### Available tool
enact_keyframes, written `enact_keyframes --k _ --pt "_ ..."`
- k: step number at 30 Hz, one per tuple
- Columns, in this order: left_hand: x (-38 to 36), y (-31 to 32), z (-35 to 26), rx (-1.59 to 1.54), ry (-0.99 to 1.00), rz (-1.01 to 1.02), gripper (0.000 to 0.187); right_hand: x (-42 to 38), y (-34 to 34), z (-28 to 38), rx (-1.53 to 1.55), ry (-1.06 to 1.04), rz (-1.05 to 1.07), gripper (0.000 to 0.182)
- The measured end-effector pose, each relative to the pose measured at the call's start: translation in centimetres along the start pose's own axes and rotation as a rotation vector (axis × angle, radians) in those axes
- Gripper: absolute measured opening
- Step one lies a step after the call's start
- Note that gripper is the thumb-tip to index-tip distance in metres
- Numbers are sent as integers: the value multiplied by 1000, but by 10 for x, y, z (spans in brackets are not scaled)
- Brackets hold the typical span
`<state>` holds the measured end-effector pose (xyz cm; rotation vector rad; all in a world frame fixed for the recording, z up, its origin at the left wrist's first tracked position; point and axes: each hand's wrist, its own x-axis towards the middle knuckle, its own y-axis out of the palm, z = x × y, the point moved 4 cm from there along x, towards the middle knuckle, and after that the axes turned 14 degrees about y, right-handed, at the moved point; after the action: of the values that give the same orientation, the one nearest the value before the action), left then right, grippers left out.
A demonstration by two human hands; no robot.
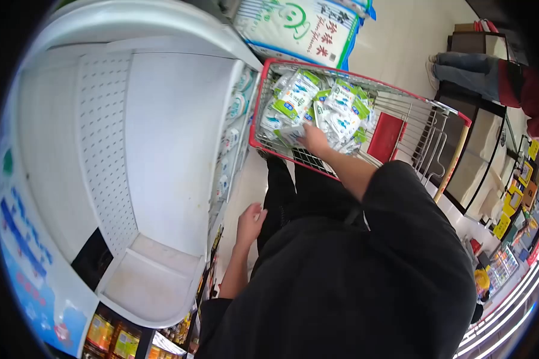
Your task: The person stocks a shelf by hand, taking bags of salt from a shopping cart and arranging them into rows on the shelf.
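A red-rimmed wire shopping cart (395, 88) stands in front of me, with several white, green and blue plastic packets (298, 96) heaped in it. My right hand (315, 142) reaches over the near side into the heap. Its fingers are closed on the edge of a white packet (290, 135) near the cart's left end; the fingertips are partly hidden. My left hand (251, 224) hangs low beside my leg, between me and the shelf. Its fingers are loosely bent and apart, with nothing in them.
On the left stands a white shelf unit (167, 137) with a perforated panel. Similar packets (230, 143) line the display at its right side. Large rice bags (299, 30) lie beyond the cart. Another person's legs (467, 75) show at the right, near dark bins (476, 137).
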<state>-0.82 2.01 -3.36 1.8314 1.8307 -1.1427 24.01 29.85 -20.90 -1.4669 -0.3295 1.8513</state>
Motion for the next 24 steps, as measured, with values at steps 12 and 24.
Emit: enact_keyframes --k 12,24 --pt "40 -61 -272 -175 838 -225 91 -313 -237 81 979 -265 -222 40" --pt "11 -138 -349 -462 1069 -159 51 -326 -210 156 1519 -352 96 53"
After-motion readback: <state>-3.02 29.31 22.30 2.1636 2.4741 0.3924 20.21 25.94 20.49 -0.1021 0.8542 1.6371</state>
